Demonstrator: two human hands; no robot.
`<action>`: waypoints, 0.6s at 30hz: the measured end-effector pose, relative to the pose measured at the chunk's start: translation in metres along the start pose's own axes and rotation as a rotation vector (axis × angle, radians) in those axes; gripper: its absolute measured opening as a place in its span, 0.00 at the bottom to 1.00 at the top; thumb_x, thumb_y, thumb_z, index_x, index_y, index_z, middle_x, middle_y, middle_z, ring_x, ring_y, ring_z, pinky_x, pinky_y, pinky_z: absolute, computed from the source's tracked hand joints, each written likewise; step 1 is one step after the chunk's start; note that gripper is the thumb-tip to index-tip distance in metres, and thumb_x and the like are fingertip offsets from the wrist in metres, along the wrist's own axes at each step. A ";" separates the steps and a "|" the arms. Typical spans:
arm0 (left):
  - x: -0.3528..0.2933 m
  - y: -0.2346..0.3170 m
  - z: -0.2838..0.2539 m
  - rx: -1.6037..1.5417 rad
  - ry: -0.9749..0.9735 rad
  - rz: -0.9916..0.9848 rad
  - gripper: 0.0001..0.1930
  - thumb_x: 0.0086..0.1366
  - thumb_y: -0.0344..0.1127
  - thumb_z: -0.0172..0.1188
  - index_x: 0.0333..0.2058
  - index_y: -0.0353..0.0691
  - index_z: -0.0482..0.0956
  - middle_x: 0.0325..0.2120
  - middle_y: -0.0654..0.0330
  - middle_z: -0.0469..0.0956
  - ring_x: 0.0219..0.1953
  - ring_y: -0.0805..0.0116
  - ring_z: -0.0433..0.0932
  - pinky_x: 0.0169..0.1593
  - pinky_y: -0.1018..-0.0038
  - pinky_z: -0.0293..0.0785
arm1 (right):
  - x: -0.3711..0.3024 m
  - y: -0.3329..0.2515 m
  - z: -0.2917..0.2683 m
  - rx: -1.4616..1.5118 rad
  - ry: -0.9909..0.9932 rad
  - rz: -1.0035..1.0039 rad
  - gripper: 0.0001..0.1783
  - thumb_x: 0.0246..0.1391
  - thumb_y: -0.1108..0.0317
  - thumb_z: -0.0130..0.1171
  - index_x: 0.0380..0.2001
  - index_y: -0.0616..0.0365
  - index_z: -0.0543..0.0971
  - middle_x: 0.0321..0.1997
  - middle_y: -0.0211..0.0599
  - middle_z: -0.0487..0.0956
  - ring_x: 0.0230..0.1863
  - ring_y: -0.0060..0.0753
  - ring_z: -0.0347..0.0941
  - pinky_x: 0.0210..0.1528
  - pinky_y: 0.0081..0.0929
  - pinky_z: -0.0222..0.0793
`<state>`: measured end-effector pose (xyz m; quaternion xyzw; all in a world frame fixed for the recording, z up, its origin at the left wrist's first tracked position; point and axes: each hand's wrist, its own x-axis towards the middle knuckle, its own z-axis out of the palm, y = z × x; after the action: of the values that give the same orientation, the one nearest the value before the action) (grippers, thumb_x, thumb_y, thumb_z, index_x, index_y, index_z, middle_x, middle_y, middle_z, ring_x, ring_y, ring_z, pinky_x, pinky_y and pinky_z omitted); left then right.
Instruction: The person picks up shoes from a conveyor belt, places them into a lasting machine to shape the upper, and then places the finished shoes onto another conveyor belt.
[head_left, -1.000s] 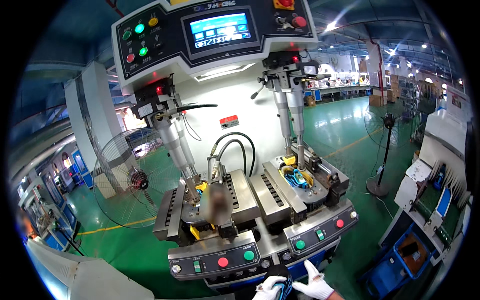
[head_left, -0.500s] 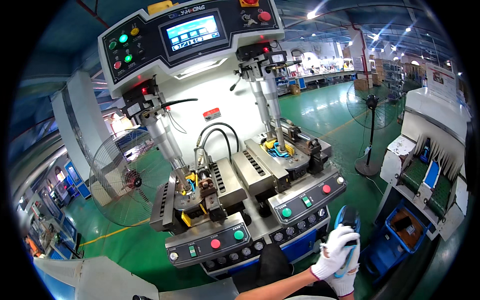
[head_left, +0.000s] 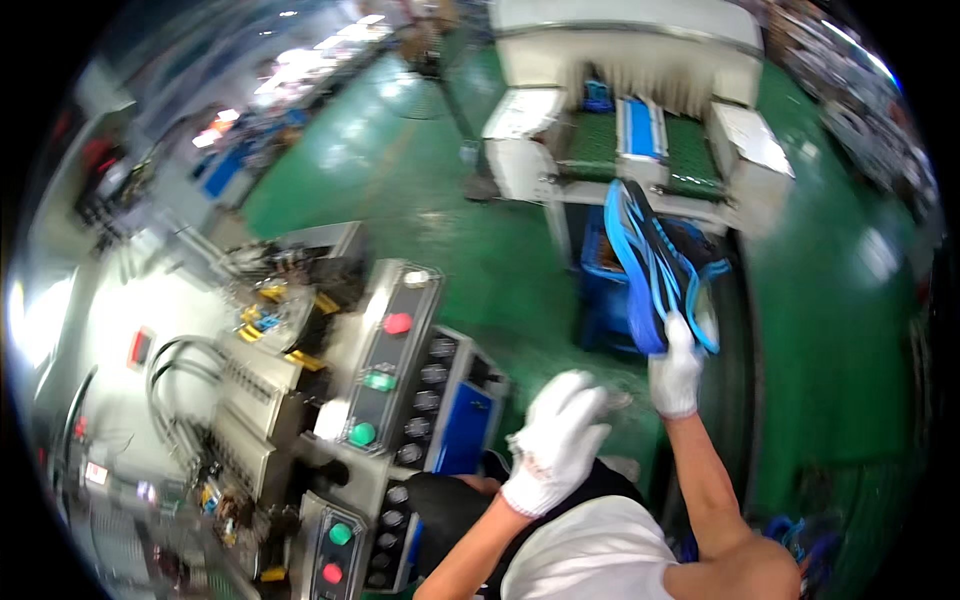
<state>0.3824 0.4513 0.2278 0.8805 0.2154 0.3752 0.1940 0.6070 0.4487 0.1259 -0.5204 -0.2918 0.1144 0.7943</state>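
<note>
My right hand point(head_left: 677, 372), in a white knit glove, is closed around the heel end of a blue and black shoe point(head_left: 640, 262). The shoe is blurred and points away from me; light blue bands run along it, and I cannot tell whether it is one or a pair. My left hand point(head_left: 560, 432), gloved alike, is held up to the left, apart from the shoe. Its fingers are loosely spread, with nothing seen in them. Beyond the shoe stands a conveyor machine point(head_left: 690, 160) with green belts and a bristle curtain; another dark blue shoe point(head_left: 598, 95) lies on its left belt.
A blue bin point(head_left: 605, 300) stands below the conveyor, partly behind the shoe. To my left is a press machine with button panels point(head_left: 380, 350) and gauges point(head_left: 425, 400). A pedestal fan point(head_left: 425, 62) stands farther off. Blue items point(head_left: 800, 540) lie at the lower right.
The view has swung right from the press to the conveyor. Both hands were together at the shoe; now the left is away from it, and the right holds it out toward the conveyor.
</note>
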 end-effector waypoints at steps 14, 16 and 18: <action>-0.174 -0.073 0.041 -0.081 -0.134 -0.784 0.25 0.61 0.21 0.68 0.58 0.35 0.76 0.57 0.44 0.77 0.61 0.45 0.76 0.66 0.57 0.71 | 0.462 0.127 -0.063 -1.554 -0.043 -0.096 0.42 0.53 0.31 0.66 0.58 0.55 0.82 0.56 0.47 0.85 0.58 0.52 0.80 0.61 0.44 0.73; -0.181 -0.079 0.034 -0.062 -0.102 -0.823 0.23 0.63 0.24 0.68 0.58 0.35 0.77 0.57 0.45 0.77 0.60 0.44 0.76 0.65 0.57 0.72 | 0.470 0.154 -0.064 -1.655 -0.152 -0.157 0.41 0.55 0.33 0.66 0.58 0.56 0.81 0.57 0.48 0.84 0.59 0.51 0.80 0.61 0.43 0.73; -0.189 -0.078 0.020 0.011 -0.052 -0.872 0.21 0.65 0.27 0.67 0.57 0.35 0.78 0.55 0.46 0.78 0.59 0.44 0.77 0.64 0.56 0.73 | 0.458 0.190 -0.054 -1.619 -0.222 -0.227 0.39 0.56 0.36 0.65 0.59 0.57 0.81 0.58 0.48 0.83 0.60 0.50 0.79 0.62 0.42 0.73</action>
<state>0.2604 0.4129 0.0668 0.7175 0.5640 0.2348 0.3348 1.0298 0.7124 0.0989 -0.8850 -0.4114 -0.1614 0.1467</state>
